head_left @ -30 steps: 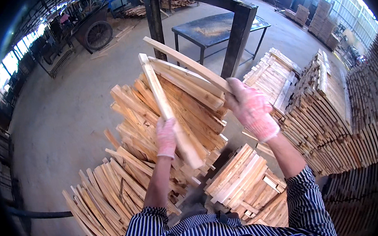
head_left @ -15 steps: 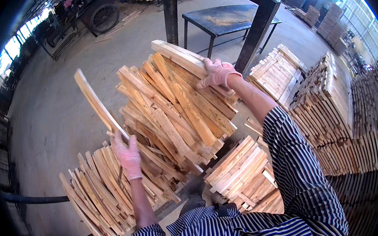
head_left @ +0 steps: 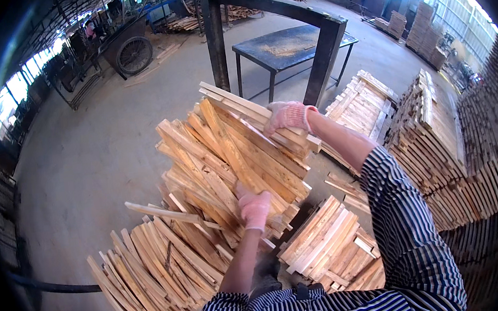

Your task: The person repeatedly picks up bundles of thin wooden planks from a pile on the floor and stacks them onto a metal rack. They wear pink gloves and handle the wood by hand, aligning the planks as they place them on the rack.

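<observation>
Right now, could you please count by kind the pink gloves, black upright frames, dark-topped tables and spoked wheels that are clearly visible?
Pink gloves: 2, on the left hand and right hand
Black upright frame: 1
Dark-topped table: 1
Spoked wheel: 1
Total: 5

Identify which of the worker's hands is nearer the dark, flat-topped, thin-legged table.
Right. The pink-gloved right hand is on pale wooden slats, this side of the table; the pink-gloved left hand is farther back, at the brown wooden strips.
</observation>
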Demonstrator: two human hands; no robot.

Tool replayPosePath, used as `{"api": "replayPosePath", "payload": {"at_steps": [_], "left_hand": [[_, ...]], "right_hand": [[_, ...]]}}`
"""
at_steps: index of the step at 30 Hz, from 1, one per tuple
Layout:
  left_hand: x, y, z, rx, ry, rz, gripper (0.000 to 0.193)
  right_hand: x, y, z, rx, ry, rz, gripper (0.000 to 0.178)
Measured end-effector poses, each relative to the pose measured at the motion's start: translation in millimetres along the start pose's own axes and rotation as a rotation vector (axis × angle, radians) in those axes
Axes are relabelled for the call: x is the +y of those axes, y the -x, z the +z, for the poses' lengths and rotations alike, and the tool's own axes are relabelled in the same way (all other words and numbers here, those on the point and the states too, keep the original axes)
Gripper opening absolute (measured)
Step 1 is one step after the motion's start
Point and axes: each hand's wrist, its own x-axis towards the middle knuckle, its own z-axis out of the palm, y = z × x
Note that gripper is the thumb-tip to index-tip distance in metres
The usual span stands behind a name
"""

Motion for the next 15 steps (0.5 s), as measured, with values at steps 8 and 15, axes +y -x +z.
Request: {"api": "replayPosePath", "payload": {"at_steps": [8, 15], "left_hand": [[27, 87, -24, -0.571, 1.038, -0.288, 0.054], [9, 163, -54, -0.971, 1.065, -0.134, 0.074]], "right_hand": [[-34, 164, 89, -0.119, -0.331, 0.165, 0.118], [18, 274, 155, -0.208, -0.794, 0.067, 0.118]]}}
